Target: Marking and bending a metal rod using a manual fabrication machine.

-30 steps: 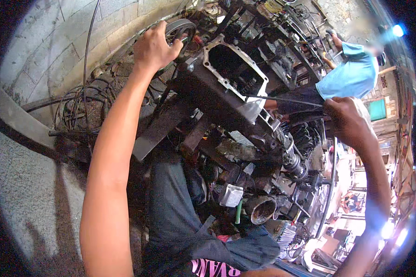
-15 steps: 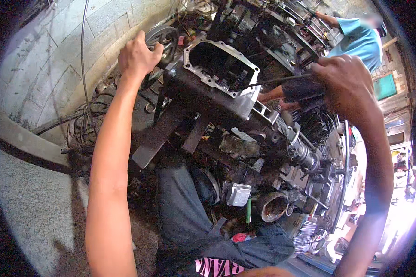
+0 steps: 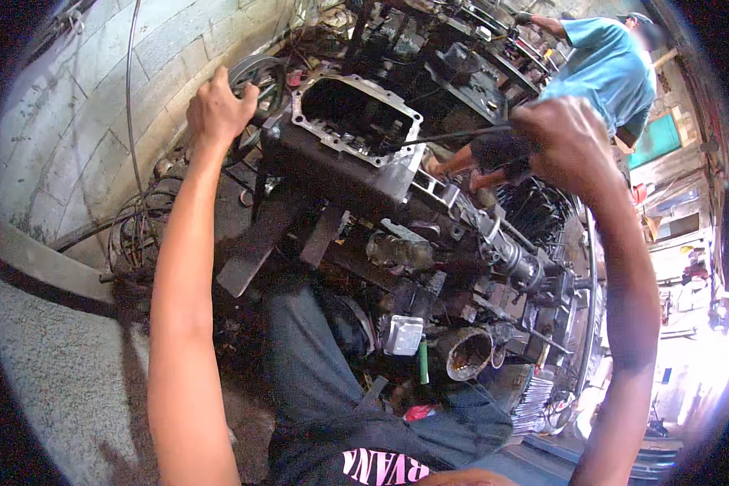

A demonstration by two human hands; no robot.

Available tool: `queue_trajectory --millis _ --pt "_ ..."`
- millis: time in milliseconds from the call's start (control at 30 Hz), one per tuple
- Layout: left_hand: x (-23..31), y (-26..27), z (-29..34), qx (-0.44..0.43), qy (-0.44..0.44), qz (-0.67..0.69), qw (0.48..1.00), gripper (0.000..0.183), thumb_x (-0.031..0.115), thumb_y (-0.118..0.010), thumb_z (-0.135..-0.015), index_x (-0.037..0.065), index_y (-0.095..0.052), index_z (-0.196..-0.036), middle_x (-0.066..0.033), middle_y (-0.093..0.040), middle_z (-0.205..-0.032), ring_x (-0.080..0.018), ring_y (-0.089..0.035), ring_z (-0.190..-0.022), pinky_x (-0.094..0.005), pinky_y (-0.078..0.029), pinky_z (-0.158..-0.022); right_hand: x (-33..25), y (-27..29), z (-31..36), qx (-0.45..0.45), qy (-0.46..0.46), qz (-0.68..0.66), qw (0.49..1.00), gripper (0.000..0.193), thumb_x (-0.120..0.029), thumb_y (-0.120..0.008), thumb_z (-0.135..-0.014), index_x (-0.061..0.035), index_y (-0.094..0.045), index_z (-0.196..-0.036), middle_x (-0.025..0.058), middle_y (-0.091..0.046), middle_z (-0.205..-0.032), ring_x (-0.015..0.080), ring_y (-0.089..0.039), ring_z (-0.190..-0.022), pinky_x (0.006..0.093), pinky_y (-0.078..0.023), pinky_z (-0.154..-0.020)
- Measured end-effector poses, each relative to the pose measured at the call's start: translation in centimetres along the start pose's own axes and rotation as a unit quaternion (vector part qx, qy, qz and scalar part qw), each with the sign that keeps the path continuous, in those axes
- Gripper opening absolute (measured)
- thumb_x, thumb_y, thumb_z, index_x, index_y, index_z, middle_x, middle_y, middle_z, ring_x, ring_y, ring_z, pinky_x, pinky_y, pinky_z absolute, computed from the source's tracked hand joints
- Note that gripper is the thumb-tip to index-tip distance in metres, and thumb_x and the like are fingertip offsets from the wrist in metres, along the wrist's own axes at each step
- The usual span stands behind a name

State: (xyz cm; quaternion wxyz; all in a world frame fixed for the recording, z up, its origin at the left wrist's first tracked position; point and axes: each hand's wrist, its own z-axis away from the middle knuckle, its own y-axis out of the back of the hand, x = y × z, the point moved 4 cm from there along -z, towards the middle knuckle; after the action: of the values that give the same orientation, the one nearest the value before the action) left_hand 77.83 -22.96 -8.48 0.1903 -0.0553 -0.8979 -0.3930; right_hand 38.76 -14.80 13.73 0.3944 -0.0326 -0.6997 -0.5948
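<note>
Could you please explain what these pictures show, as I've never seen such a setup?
There is no robot here: a person works bare-handed, seen from a fisheye camera worn on the head, which bends straight edges. The right hand grips a dark rod whose far end is at the open-topped metal housing. The left hand is at a wheel, though its exact contact is unclear. Lower down are a squarish silver part and a green stick. Beyond is another person in a blue shirt.

Bare forearms [image 3: 185, 312], black shirt [image 3: 312, 449], pink lettering [image 3: 385, 466], dark grey trousers [image 3: 309, 344]
</note>
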Motion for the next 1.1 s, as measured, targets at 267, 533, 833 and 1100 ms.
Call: queue_trajectory --millis 267,533,833,1100 --pt "1.9 1.1 1.2 0.002 0.033 0.002 0.999 0.041 0.039 -0.062 -0.083 0.001 -0.061 -0.101 -0.0277 -0.069 -0.089 -0.0479 -0.067 -0.085 -0.0573 -0.054 -0.075 0.3 -2.9 3.6 0.088 -0.030 -0.048 0.994 0.022 -0.011 -0.067 -0.068 -0.0145 -0.065 -0.090 0.0105 -0.066 -0.081 0.0356 -0.066 -0.080 0.0482 -0.051 -0.072" --pt "0.3 0.7 3.0 0.080 0.040 -0.009 0.996 0.036 0.035 -0.060 -0.088 0.003 -0.056 -0.106 -0.0249 -0.067 -0.098 -0.0474 -0.066 -0.085 -0.0568 -0.053 -0.073 -1.2 -1.5 3.7 0.064 -0.105 -0.051 0.991 0.033 -0.044 -0.077 -0.070 -0.0163 -0.072 -0.088 0.0110 -0.070 -0.085 0.0323 -0.070 -0.086 0.0459 -0.055 -0.073" --pt "4.4 4.6 5.4 -0.202 0.081 -0.094 0.972 0.090 0.039 -0.060 -0.089 0.004 -0.012 -0.157 -0.0272 -0.013 -0.162 -0.0541 -0.022 -0.144 -0.0563 -0.021 -0.119 -2.5 -5.9 6.8 0.040 -0.110 -0.179 0.977 0.019 -0.024 -0.071 -0.076 -0.0092 -0.072 -0.088 0.0157 -0.072 -0.086 0.0349 -0.071 -0.085 0.0450 -0.057 -0.075" --pt "24.1 8.0 34.4 -0.308 -0.333 0.364 0.813 0.069 0.021 -0.068 -0.067 0.006 -0.051 -0.132 -0.0234 -0.043 -0.144 -0.0436 -0.034 -0.138 -0.0546 -0.026 -0.117 -2.5 -14.1 23.7 0.001 -0.362 -0.273 0.891 0.016 -0.011 -0.064 -0.075 -0.0053 -0.072 -0.087 0.0225 -0.071 -0.089 0.0384 -0.071 -0.082 0.0484 -0.058 -0.076"
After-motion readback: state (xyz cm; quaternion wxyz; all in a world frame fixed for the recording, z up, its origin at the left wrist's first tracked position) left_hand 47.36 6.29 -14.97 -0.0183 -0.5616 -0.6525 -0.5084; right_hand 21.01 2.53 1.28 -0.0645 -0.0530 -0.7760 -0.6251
